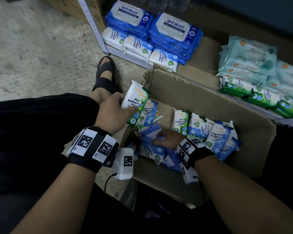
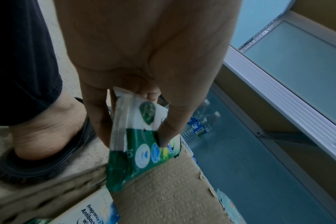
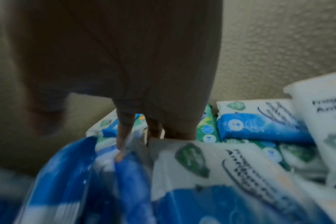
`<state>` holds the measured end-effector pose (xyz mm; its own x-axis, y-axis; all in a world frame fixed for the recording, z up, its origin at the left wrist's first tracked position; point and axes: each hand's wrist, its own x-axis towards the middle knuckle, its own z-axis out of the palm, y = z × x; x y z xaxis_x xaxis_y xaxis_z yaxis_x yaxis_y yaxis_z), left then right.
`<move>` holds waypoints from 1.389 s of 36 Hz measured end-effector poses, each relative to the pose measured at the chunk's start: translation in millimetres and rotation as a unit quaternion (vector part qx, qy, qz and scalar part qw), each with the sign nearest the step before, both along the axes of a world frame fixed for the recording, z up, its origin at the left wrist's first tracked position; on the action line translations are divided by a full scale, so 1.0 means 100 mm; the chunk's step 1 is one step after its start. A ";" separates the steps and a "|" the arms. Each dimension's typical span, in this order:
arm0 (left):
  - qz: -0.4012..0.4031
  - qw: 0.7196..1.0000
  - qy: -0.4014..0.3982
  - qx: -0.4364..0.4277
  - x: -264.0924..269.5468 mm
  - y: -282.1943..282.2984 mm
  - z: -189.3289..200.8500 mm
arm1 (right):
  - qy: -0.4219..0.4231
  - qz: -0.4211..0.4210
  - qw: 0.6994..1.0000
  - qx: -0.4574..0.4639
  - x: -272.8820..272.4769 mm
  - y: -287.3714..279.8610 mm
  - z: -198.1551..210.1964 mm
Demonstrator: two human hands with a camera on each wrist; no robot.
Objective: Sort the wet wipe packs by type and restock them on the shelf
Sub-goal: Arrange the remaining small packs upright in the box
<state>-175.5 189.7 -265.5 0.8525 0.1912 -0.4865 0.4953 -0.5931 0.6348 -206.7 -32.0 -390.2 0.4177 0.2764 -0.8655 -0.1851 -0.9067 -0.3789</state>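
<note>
My left hand (image 1: 123,103) grips a green-and-white Pine Antibacterial wipes pack (image 1: 135,98) by its lower end, above the left corner of a cardboard box (image 1: 201,98). In the left wrist view the thumb and fingers (image 2: 173,119) pinch this pack (image 2: 140,141). My right hand (image 1: 156,140) lies inside the box on a heap of blue Fragrance Free packs (image 1: 152,151). Its fingers (image 3: 125,133) reach straight down between the packs (image 3: 201,163); no grip shows. More green (image 1: 180,122) and blue packs (image 1: 218,135) stand in a row against the box wall.
The low shelf (image 1: 118,53) behind the box holds stacks of blue antabax packs (image 1: 174,29), white-blue packs (image 1: 137,46), teal packs (image 1: 249,61) and green pine packs (image 1: 260,97). My sandalled foot (image 1: 107,75) rests on the concrete floor left of the box. Water bottles (image 2: 199,125) lie under the shelf.
</note>
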 end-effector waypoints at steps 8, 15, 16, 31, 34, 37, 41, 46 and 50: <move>-0.002 1.000 0.009 -0.017 0.00 0.02 0.00 | -0.188 -0.120 0.974 -0.041 0.34 0.14 -0.27; 0.003 0.998 0.032 -0.049 0.03 0.02 -0.03 | -0.195 -0.128 0.971 -0.055 0.57 0.29 -0.52; 0.000 0.998 0.034 -0.046 0.03 0.02 -0.03 | -0.196 -0.125 0.971 -0.061 0.58 0.31 -0.55; -0.053 0.997 -0.045 0.034 -0.01 -0.10 0.10 | -0.168 -0.252 0.952 -0.037 0.50 0.22 -0.24; -0.066 0.992 -0.088 0.063 -0.05 -0.17 0.14 | -0.167 -0.262 0.950 -0.016 0.42 0.12 -0.05; -0.070 0.990 -0.107 0.058 -0.06 -0.26 0.26 | -0.157 -0.306 0.938 0.053 0.34 -0.07 0.17; -0.072 0.994 -0.076 0.032 -0.12 -0.41 0.37 | -0.121 -0.437 0.883 0.118 0.20 -0.33 0.57; -0.041 0.999 -0.015 -0.032 -0.24 -0.68 0.38 | -0.148 -0.537 0.802 0.216 -0.02 -0.55 1.00; 0.014 0.995 0.021 -0.093 -0.28 -0.94 0.30 | -0.188 -0.584 0.738 0.281 -0.19 -0.78 1.29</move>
